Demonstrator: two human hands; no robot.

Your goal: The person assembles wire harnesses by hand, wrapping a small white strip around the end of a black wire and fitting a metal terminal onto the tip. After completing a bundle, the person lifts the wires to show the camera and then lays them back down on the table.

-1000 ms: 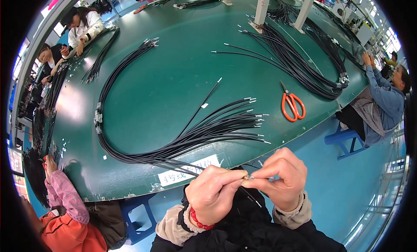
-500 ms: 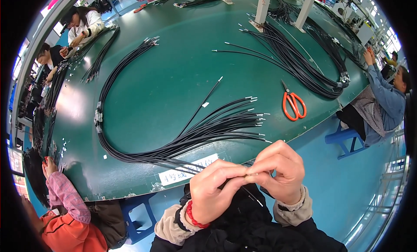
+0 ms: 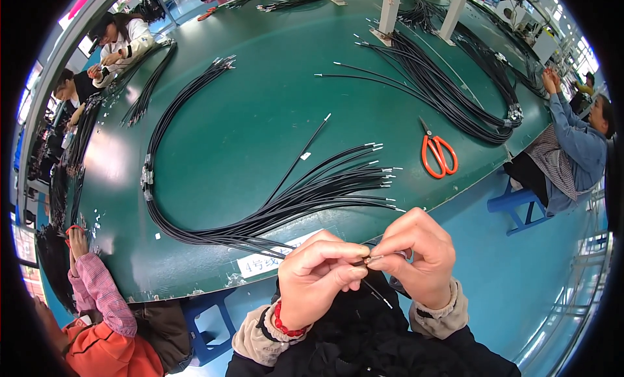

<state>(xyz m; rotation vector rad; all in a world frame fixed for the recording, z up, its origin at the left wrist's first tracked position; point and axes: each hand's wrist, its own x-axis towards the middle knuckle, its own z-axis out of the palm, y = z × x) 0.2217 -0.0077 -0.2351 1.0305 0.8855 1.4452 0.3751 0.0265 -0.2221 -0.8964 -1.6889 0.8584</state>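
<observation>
At the table's front edge, my left hand (image 3: 322, 266) pinches a black cable (image 3: 276, 253) between thumb and fingers. Close against it, my right hand (image 3: 419, 257) is closed on the tip of that cable, fingertips almost touching the left ones. A small dark object shows partly behind my right fingers, too hidden to name. Thin strands with pale tips (image 3: 387, 303) hang just below my hands. The cable runs back to a U-shaped bundle of black cables (image 3: 195, 236) on the table, whose silvery ends fan out ahead of my hands.
Orange-handled scissors (image 3: 439, 157) lie right of the bundle on the green table (image 3: 260, 130). Another cable bundle (image 3: 448, 94) curves at the far right, by white posts (image 3: 388, 16). A white label (image 3: 257, 265) is on the front edge. Co-workers sit left and right on blue stools (image 3: 513, 205).
My left fingertips have opened slightly and shifted a little left, so a small gap shows between the hands at the cable tip. My right hand has barely moved.
</observation>
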